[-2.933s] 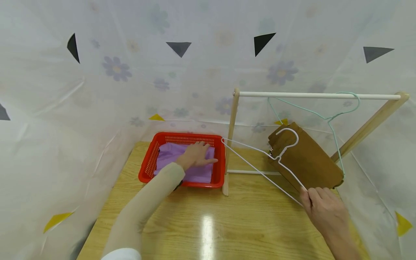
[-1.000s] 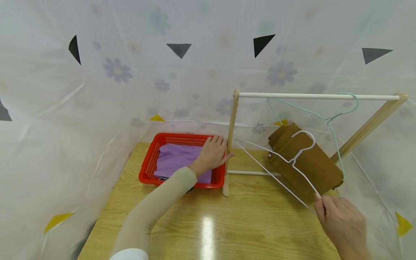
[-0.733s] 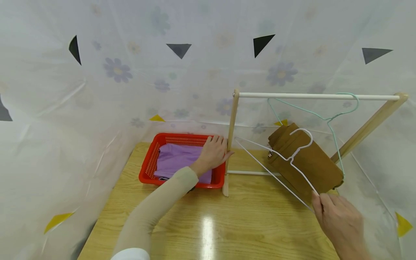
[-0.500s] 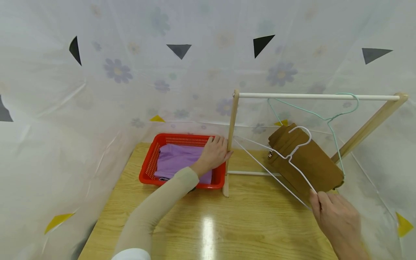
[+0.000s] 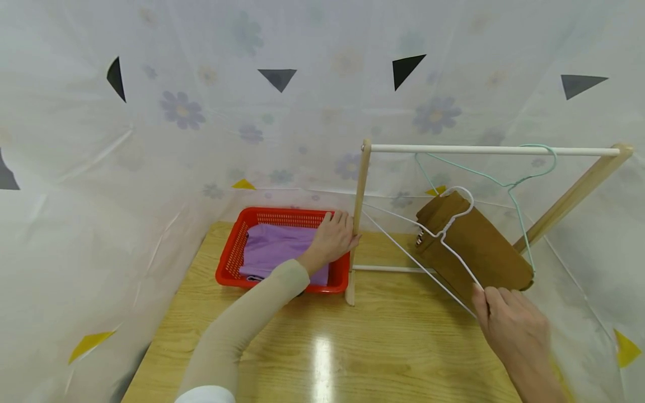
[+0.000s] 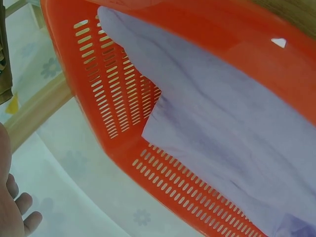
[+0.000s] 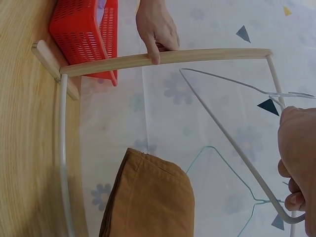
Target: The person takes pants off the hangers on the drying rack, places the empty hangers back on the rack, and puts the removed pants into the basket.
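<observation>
My left hand (image 5: 332,238) grips the left wooden post (image 5: 361,187) of a small clothes rack, beside the red basket's right rim; in the right wrist view its thumb lies across the post. My right hand (image 5: 514,324) holds a white wire hanger (image 5: 445,229) by one end, with the hook pointing up and the other end near the left post. The white hanger carries no garment and sits below the rack's white top bar (image 5: 478,149). Behind it, a folded brown garment (image 5: 478,252) hangs on a mint-green hanger (image 5: 489,176) hooked over the bar.
A red plastic basket (image 5: 227,254) stands left of the rack on the wooden table (image 5: 403,347), with a folded purple cloth (image 5: 277,246) inside. A white lower bar (image 5: 393,268) runs near the tabletop. A flower-patterned white sheet (image 5: 302,123) encloses the table.
My left hand has gone from over the purple cloth to the rack's left post. My right hand first shifted right with the white hanger, then back left and up, raising its hook towards the bar.
</observation>
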`<move>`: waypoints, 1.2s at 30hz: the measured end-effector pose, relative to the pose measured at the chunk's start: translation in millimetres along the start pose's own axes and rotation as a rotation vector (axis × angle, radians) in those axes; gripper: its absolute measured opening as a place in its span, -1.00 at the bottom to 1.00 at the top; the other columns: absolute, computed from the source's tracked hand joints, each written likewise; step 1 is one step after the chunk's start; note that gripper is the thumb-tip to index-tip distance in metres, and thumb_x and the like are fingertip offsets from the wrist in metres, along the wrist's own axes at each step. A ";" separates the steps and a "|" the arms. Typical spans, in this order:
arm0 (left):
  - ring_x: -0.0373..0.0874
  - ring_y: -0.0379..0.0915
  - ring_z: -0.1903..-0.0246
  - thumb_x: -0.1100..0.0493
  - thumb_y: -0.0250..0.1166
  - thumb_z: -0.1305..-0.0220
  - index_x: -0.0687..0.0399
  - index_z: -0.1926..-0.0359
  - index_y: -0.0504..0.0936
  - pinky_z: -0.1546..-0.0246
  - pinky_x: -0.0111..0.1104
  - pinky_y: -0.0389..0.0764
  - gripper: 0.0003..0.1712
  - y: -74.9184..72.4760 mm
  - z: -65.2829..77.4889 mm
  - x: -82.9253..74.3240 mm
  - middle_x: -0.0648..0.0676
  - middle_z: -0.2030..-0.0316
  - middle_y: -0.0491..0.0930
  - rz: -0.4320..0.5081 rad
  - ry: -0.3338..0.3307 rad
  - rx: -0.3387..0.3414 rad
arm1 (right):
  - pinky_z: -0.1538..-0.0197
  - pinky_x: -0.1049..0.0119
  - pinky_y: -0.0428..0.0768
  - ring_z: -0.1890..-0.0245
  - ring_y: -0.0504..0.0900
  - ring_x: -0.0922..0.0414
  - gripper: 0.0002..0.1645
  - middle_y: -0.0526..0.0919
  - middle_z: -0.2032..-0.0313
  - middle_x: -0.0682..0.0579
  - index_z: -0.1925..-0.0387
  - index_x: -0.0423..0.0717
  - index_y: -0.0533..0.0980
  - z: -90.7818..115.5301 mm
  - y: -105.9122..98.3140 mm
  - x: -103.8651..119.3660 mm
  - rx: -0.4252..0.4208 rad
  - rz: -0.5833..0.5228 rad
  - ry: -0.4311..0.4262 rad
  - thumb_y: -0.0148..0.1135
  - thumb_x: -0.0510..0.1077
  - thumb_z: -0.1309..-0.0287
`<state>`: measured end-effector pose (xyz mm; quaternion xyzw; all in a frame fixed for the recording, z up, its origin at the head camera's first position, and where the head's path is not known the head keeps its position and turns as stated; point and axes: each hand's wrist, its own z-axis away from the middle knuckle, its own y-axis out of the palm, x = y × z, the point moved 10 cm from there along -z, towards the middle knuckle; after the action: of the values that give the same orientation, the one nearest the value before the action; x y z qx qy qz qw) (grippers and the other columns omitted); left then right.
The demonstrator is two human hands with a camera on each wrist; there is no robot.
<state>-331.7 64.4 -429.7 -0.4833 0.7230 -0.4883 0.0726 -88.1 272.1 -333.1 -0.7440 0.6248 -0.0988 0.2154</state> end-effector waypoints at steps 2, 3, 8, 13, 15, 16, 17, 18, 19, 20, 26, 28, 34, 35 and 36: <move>-0.05 0.44 0.22 -0.27 -0.04 -0.37 0.08 0.30 0.40 0.23 -0.27 0.42 -0.50 -0.1 0.0 -0.2 0.04 0.33 0.49 -0.005 -0.002 -0.002 | 0.64 0.38 -0.12 0.77 -0.01 0.19 -0.37 0.03 0.82 0.13 0.80 -0.04 0.08 -1.3 1.2 0.4 0.007 0.007 0.001 -0.08 0.03 -0.40; -0.04 0.43 0.22 -0.27 -0.04 -0.37 0.09 0.30 0.41 0.23 -0.27 0.41 -0.49 -0.2 0.1 -0.4 0.04 0.32 0.49 -0.007 -0.001 -0.003 | 0.65 0.37 -0.12 0.78 -0.01 0.19 -0.37 0.04 0.82 0.13 0.80 -0.04 0.08 -2.3 1.2 0.7 0.004 0.009 0.002 -0.08 0.03 -0.40; -0.04 0.43 0.22 -0.27 -0.03 -0.37 0.11 0.29 0.43 0.21 -0.27 0.40 -0.48 -1.7 0.4 -1.3 0.06 0.31 0.50 -0.018 -0.001 -0.012 | 0.66 0.36 -0.12 0.79 0.02 0.15 -0.37 0.04 0.83 0.12 0.80 -0.06 0.09 -9.7 -0.9 3.8 -0.015 0.004 -0.002 -0.08 0.03 -0.40; -0.05 0.42 0.21 -0.27 -0.06 -0.38 0.10 0.29 0.43 0.22 -0.28 0.40 -0.49 -1.7 0.3 -1.5 0.05 0.31 0.50 -0.036 -0.004 -0.014 | 0.67 0.39 -0.13 0.78 0.02 0.18 -0.37 0.03 0.82 0.14 0.80 -0.06 0.09 -18.4 -2.6 7.4 -0.014 -0.003 -0.024 -0.10 0.03 -0.41; -0.05 0.41 0.21 -0.26 -0.09 -0.39 0.09 0.30 0.42 0.22 -0.28 0.39 -0.49 -1.4 0.2 -1.7 0.04 0.31 0.50 -0.042 -0.002 -0.011 | 0.67 0.39 -0.13 0.78 0.03 0.18 -0.36 0.04 0.82 0.14 0.80 -0.06 0.10 -20.9 -2.9 8.5 -0.010 0.000 -0.030 -0.11 0.04 -0.41; -0.05 0.41 0.21 -0.26 -0.10 -0.40 0.09 0.30 0.42 0.22 -0.28 0.39 -0.49 -1.2 0.2 -1.7 0.04 0.31 0.49 -0.042 -0.002 -0.009 | 0.67 0.39 -0.12 0.79 0.04 0.17 -0.36 0.05 0.82 0.13 0.80 -0.07 0.10 -22.2 -2.8 8.9 -0.009 0.001 -0.032 -0.11 0.04 -0.41; -0.05 0.41 0.22 -0.26 -0.10 -0.40 0.09 0.31 0.41 0.23 -0.29 0.38 -0.50 -1.2 0.2 -1.7 0.04 0.32 0.49 -0.041 -0.001 -0.008 | 0.67 0.39 -0.13 0.79 0.04 0.16 -0.36 0.04 0.82 0.14 0.80 -0.06 0.10 -23.6 -2.7 9.3 -0.008 0.002 -0.033 -0.11 0.04 -0.41; -0.06 0.40 0.22 -0.26 -0.10 -0.40 0.08 0.31 0.41 0.23 -0.29 0.38 -0.50 -1.1 0.2 -1.8 0.03 0.32 0.48 -0.040 -0.001 -0.007 | 0.67 0.38 -0.12 0.79 0.04 0.15 -0.37 0.05 0.82 0.13 0.80 -0.07 0.10 -25.2 -2.8 9.8 -0.013 0.000 -0.033 -0.10 0.04 -0.41; -0.06 0.40 0.22 -0.26 -0.09 -0.40 0.08 0.31 0.40 0.24 -0.29 0.38 -0.50 -1.2 0.2 -1.9 0.03 0.32 0.48 -0.039 -0.001 -0.006 | 0.67 0.37 -0.12 0.79 0.04 0.14 -0.37 0.05 0.82 0.13 0.80 -0.07 0.10 -26.8 -2.8 10.3 -0.019 0.001 -0.034 -0.09 0.03 -0.41; -0.05 0.39 0.23 -0.26 -0.07 -0.39 0.08 0.31 0.40 0.24 -0.28 0.37 -0.50 -1.2 0.2 -1.9 0.04 0.33 0.47 -0.032 -0.002 -0.006 | 0.66 0.37 -0.12 0.79 0.04 0.14 -0.37 0.04 0.82 0.13 0.79 -0.07 0.10 -28.3 -2.5 10.9 -0.021 0.003 -0.035 -0.09 0.03 -0.40; -0.03 0.39 0.21 -0.26 0.08 -0.32 0.10 0.31 0.40 0.22 -0.26 0.37 -0.51 -0.9 0.0 -1.4 0.05 0.32 0.48 0.004 -0.018 -0.011 | 0.64 0.38 -0.14 0.78 -0.02 0.18 -0.37 -0.02 0.81 0.15 0.80 -0.06 0.08 -36.4 1.3 13.7 -0.021 0.013 -0.049 -0.08 0.02 -0.40; -0.03 0.40 0.21 -0.25 0.10 -0.31 0.11 0.30 0.41 0.22 -0.26 0.37 -0.51 -0.8 0.0 -1.3 0.06 0.32 0.48 0.009 -0.021 -0.011 | 0.63 0.39 -0.15 0.78 -0.02 0.19 -0.37 -0.02 0.82 0.16 0.80 -0.06 0.07 -39.4 2.8 15.2 -0.014 0.015 -0.057 -0.09 0.02 -0.41; -0.03 0.40 0.20 -0.25 0.02 -0.35 0.11 0.28 0.42 0.20 -0.26 0.37 -0.51 0.9 0.0 -1.2 0.05 0.31 0.49 -0.006 -0.016 0.000 | 0.62 0.41 -0.14 0.78 -0.01 0.19 -0.37 0.00 0.83 0.15 0.80 -0.05 0.07 -47.6 7.9 17.7 0.009 0.021 -0.061 -0.09 0.00 -0.41; -0.04 0.39 0.20 -0.25 -0.02 -0.37 0.10 0.28 0.42 0.20 -0.27 0.37 -0.51 1.3 0.0 -1.4 0.05 0.30 0.49 -0.013 -0.013 0.004 | 0.62 0.42 -0.14 0.78 -0.02 0.20 -0.37 -0.01 0.82 0.15 0.80 -0.05 0.07 -48.5 9.1 17.3 0.011 0.022 -0.058 -0.09 0.00 -0.41; -0.04 0.39 0.20 -0.25 -0.06 -0.38 0.10 0.28 0.41 0.20 -0.27 0.37 -0.50 1.7 0.0 -1.5 0.05 0.30 0.49 -0.018 -0.012 0.007 | 0.61 0.42 -0.15 0.77 -0.04 0.20 -0.37 -0.03 0.82 0.16 0.80 -0.05 0.07 -49.1 10.5 16.8 0.014 0.025 -0.053 -0.09 -0.01 -0.41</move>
<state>-332.0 65.6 -431.5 -0.4923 0.7165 -0.4886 0.0742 -114.5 244.8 -296.2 -0.7368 0.6275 -0.0808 0.2382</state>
